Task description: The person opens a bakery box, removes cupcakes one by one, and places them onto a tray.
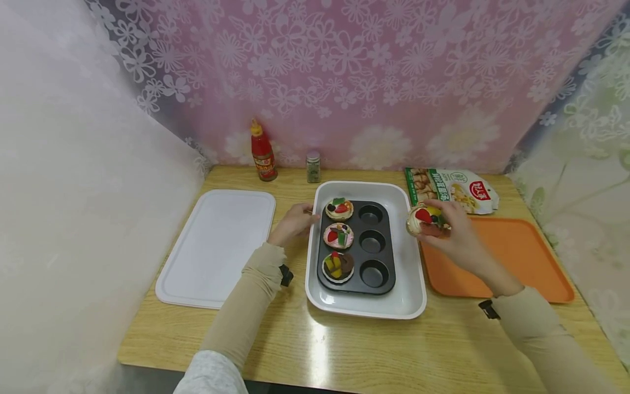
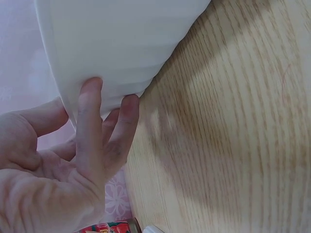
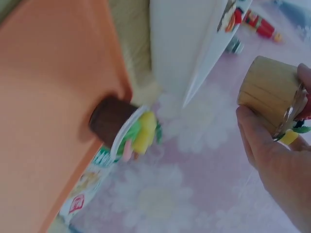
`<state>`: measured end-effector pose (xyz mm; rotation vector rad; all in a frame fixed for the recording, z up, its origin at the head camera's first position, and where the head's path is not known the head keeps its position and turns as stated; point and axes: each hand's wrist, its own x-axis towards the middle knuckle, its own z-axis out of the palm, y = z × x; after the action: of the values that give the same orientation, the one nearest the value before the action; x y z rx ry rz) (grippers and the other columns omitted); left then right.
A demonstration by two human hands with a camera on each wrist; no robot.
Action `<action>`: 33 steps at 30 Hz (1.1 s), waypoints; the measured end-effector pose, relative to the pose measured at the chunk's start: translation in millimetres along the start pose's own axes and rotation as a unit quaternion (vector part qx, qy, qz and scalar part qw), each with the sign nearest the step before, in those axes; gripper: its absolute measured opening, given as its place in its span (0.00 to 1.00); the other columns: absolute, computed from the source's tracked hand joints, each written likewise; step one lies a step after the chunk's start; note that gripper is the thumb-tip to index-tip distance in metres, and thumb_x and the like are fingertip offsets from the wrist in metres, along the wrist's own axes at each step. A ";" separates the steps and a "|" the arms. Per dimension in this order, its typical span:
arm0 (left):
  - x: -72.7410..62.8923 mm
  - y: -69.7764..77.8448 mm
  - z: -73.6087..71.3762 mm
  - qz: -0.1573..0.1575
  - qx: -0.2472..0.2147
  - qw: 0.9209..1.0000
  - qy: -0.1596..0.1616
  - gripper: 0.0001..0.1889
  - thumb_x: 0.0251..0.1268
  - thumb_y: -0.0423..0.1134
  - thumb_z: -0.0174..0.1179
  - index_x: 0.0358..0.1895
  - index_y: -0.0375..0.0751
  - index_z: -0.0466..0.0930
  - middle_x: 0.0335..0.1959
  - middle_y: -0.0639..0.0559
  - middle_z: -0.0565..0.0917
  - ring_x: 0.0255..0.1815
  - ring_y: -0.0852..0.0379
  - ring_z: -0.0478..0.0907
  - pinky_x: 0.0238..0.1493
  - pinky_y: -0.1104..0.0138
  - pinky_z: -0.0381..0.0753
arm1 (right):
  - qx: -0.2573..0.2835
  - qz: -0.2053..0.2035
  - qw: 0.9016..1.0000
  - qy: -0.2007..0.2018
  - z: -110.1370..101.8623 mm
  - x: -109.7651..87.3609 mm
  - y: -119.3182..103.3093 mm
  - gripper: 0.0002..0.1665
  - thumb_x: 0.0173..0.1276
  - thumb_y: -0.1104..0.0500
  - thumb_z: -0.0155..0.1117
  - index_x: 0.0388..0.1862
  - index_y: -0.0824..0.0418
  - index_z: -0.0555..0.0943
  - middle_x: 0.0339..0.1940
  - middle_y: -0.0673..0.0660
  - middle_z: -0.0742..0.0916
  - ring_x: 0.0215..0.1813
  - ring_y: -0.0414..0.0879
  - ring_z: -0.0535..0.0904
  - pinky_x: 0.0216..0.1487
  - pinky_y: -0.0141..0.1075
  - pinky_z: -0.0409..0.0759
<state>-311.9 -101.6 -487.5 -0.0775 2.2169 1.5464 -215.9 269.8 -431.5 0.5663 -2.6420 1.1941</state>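
Fingers [image 2: 90, 111] of the left hand [image 1: 292, 224] hold the side of a white tub [image 1: 364, 310]. Inside it, a black pan [image 1: 356, 254] has three little cakes [image 1: 338, 236] in its left holes; three right holes [image 1: 372, 242] have none, so half seems done. The right hand [image 1: 455, 235] pinches a fruit cake [image 1: 418, 220] near the tub's right side. One brown cake [image 3: 108, 122] sits on the orange tray [image 1: 502, 251], left to do.

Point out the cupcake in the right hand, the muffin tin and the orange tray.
Cupcake [image 3: 268, 91]: right wrist view, tan cup side.
Muffin tin [image 1: 356, 256]: head view, bare top between columns.
Orange tray [image 1: 517, 249]: head view, bare surface.
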 end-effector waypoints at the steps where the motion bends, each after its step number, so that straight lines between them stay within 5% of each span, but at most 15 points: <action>1: 0.1 -0.3 -0.2 0.001 0.001 1.000 0.000 0.23 0.82 0.42 0.56 0.72 0.36 0.73 0.59 0.41 0.82 0.48 0.54 0.78 0.52 0.57 0.81 | -0.003 0.003 1.000 0.005 -4.2 0.3 4.0 0.43 0.61 0.71 0.79 0.75 0.68 0.71 0.61 0.71 0.72 0.57 0.29 0.64 0.47 0.10 0.74; 9: 1.6 -2.3 0.2 -0.004 0.002 1.000 0.003 0.24 0.82 0.42 0.56 0.74 0.37 0.72 0.65 0.40 0.81 0.56 0.50 0.81 0.57 0.56 0.85 | 0.012 0.060 0.998 0.025 -32.0 0.3 43.0 0.46 0.66 0.70 0.76 0.79 0.72 0.64 0.75 0.78 0.66 0.45 0.14 0.76 0.42 0.13 0.78; 17: 1.2 -2.3 0.6 -0.007 -0.006 1.000 0.002 0.24 0.83 0.42 0.56 0.74 0.38 0.71 0.67 0.40 0.80 0.62 0.47 0.80 0.62 0.53 0.84 | -0.003 0.122 0.991 0.050 -47.8 -0.8 81.3 0.48 0.69 0.64 0.76 0.80 0.73 0.61 0.75 0.80 0.68 0.42 0.10 0.75 0.42 0.11 0.74; 26: -0.8 -1.9 0.6 0.003 0.000 1.000 0.005 0.23 0.83 0.43 0.55 0.73 0.38 0.73 0.66 0.41 0.80 0.56 0.50 0.78 0.59 0.53 0.83 | -0.052 0.178 0.981 0.051 -56.7 -2.8 111.1 0.49 0.72 0.56 0.74 0.82 0.73 0.59 0.70 0.81 0.75 0.38 0.08 0.72 0.39 0.09 0.70; 28: -1.1 -1.8 0.5 0.002 -0.003 1.000 0.006 0.22 0.83 0.44 0.55 0.72 0.38 0.73 0.66 0.41 0.80 0.55 0.51 0.78 0.59 0.52 0.82 | -0.067 0.191 0.978 0.050 -56.9 -2.4 116.5 0.50 0.73 0.54 0.73 0.82 0.73 0.59 0.71 0.81 0.74 0.42 0.15 0.76 0.44 0.16 0.75; 30: -1.2 -2.2 0.6 0.002 -0.002 1.000 0.008 0.22 0.83 0.44 0.55 0.71 0.38 0.73 0.65 0.41 0.80 0.54 0.51 0.78 0.58 0.52 0.83 | -0.079 0.207 0.974 0.045 -57.1 -2.0 121.3 0.51 0.74 0.51 0.72 0.82 0.73 0.58 0.73 0.82 0.71 0.53 0.35 0.83 0.56 0.32 0.82; 33: -1.2 -2.9 1.1 0.002 0.006 1.000 0.010 0.22 0.83 0.44 0.56 0.71 0.38 0.74 0.64 0.41 0.81 0.52 0.52 0.79 0.56 0.53 0.84 | -0.085 0.235 0.968 0.030 -56.8 -1.6 127.1 0.52 0.76 0.48 0.69 0.82 0.74 0.55 0.77 0.84 0.64 0.71 0.70 0.70 0.68 0.64 0.72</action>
<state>-309.6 -101.9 -489.9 -0.0859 2.2428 1.5406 -266.5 389.6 -481.1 -0.1362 -2.8752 1.0483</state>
